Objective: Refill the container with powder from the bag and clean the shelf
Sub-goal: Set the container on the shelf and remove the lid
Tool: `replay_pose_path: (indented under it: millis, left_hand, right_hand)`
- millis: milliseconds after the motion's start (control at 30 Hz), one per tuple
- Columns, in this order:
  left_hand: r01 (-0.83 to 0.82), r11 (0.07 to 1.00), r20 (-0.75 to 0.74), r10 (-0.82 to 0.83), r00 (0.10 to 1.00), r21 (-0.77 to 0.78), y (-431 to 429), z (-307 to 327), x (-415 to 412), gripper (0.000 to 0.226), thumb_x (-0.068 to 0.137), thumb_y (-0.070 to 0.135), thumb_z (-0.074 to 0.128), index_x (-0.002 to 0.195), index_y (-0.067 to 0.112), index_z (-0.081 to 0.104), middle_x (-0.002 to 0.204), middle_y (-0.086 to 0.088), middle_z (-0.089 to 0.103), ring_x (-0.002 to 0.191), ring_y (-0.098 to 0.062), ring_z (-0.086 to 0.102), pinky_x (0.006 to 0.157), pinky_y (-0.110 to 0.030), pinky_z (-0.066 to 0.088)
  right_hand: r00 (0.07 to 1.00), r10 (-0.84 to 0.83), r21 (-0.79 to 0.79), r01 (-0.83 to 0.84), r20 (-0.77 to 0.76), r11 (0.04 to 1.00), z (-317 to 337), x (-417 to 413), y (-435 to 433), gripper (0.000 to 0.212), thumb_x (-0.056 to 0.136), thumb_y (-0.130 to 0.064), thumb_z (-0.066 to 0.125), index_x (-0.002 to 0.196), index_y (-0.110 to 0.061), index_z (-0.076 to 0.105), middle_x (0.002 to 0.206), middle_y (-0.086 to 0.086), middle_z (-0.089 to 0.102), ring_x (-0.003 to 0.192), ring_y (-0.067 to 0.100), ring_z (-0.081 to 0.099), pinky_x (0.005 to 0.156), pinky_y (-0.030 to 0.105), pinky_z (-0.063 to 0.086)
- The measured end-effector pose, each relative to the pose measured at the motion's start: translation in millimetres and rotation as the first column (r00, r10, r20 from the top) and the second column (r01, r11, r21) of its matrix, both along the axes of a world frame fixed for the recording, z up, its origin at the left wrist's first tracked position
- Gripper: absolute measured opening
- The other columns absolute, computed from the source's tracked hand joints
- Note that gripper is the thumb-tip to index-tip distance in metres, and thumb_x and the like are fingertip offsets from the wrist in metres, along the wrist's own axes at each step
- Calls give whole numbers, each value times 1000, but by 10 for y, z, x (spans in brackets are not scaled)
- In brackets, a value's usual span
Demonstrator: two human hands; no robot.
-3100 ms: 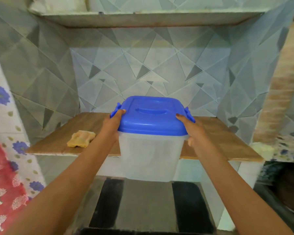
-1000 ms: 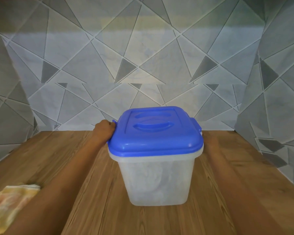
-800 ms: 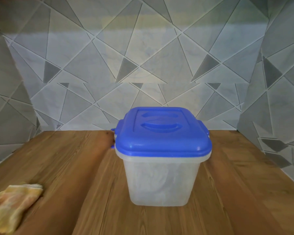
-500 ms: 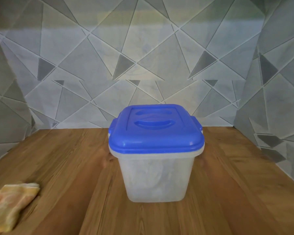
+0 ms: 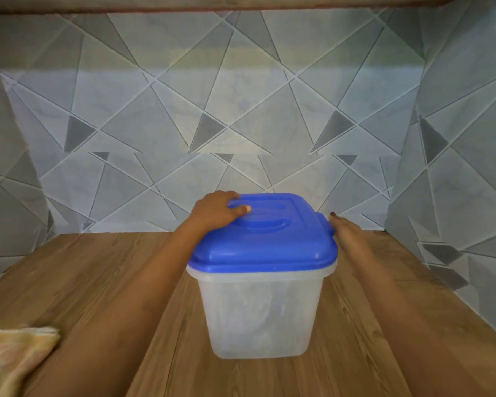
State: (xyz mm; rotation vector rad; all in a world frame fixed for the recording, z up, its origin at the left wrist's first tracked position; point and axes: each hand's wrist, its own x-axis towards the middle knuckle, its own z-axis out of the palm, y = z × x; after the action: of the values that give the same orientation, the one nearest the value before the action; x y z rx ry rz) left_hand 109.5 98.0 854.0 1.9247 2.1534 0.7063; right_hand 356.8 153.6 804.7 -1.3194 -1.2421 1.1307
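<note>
A translucent plastic container [image 5: 259, 313] with a blue lid [image 5: 272, 242] stands upright on the wooden shelf [image 5: 98, 273], near its middle. White contents show dimly through its wall. My left hand [image 5: 216, 212] lies curled over the lid's rear left corner, thumb on top. My right hand [image 5: 344, 229] is stretched flat along the lid's right side, fingertips by the blue side clip; part of it is hidden behind the lid. No powder bag is in view.
A folded yellow cloth [image 5: 16, 352] lies at the shelf's front left corner. Grey geometric tiled walls [image 5: 241, 124] close the shelf at the back and both sides. The underside of an upper shelf [image 5: 241, 2] runs along the top.
Both hands, out of view half a second ago with the container standing alone, have come back: the left onto the lid, the right against its right side. The container sits slightly turned.
</note>
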Motion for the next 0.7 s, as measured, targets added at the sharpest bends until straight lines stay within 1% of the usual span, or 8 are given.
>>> replay_pose_path:
  millis: [67,133,200,267,433,533,600,700]
  left_hand:
    - [-199,980,-86,197,977,-12,-8,-47,-98,62,89,56,44,138,19,40,142,-12,45,128,-33,43,107,-43,35]
    - [-311,942,39,318,947,-127,-27,-97,-219,72,88,60,40,142,13,32,146,-15,38,132,-35,39,109,-44,32]
    - [-260,938,287,320,903,-229,-38,-121,-279,75,90,57,42,142,5,31,147,-17,37,132,-34,40,108,-39,32]
    - [-218,950,442,299,846,-225,-49,-137,-282,70,90,54,46,138,3,39,142,-17,45,126,-33,47,105,-37,37]
    - [-200,963,599,268,754,-179,-128,-90,-217,58,93,45,47,131,1,47,130,-16,55,112,-32,56,84,-33,43]
    - [-197,971,701,233,674,-133,-176,-23,-236,58,93,47,45,130,3,48,127,-15,58,101,-29,59,83,-35,46]
    - [-228,968,727,227,648,-99,-221,48,-265,58,93,49,43,131,6,48,127,-12,58,105,-29,57,82,-35,45]
    - [-226,974,823,103,559,32,-279,202,-318,52,94,47,41,127,8,52,121,-5,59,102,-23,58,83,-31,43]
  right_hand:
    - [999,40,-98,-38,20,994,112,-122,38,50,98,-36,39,135,-3,44,143,14,45,129,33,44,111,38,32]
    - [990,82,-132,-67,112,989,153,-178,99,58,95,-41,41,138,-2,40,144,15,43,129,33,44,109,36,34]
    - [975,136,-151,-110,175,982,156,-185,83,65,90,-46,50,139,-4,40,141,14,47,124,32,49,95,33,40]
    - [972,147,-156,-118,183,981,146,-178,70,70,83,-48,58,135,-4,44,134,14,53,114,32,56,83,33,43]
    - [982,125,-88,-114,140,990,256,-187,2,65,79,-44,65,127,-4,50,123,13,59,95,27,59,62,29,45]
    - [990,118,1,-118,80,993,413,-184,-75,64,77,-41,70,126,-8,46,118,9,58,94,26,59,62,28,48]
    - [993,119,19,-119,-22,993,562,-172,-146,61,74,-34,75,122,-7,48,114,9,60,89,25,61,59,27,49]
    - [952,170,-53,-189,-255,980,789,-42,-239,25,77,-26,73,92,-7,63,94,9,69,72,20,66,53,27,54]
